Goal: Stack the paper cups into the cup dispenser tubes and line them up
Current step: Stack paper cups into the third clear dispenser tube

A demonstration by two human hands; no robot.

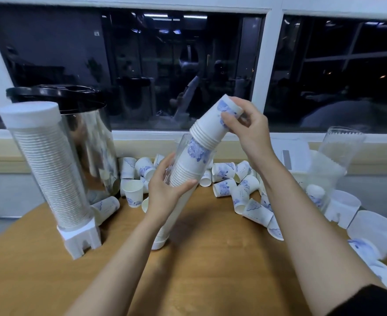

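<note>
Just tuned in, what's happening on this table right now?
A person is loading cups. The left hand grips a tilted clear tube, already part-filled, while the right hand pinches a short stack of cups at its open top. One filled dispenser stands at left; loose cups lie scattered behind.

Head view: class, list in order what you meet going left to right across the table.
Filled, capped dispenser tube → left hand holding a tilted tube → right hand pinching a cup stack → clear tube standing far right.
</note>
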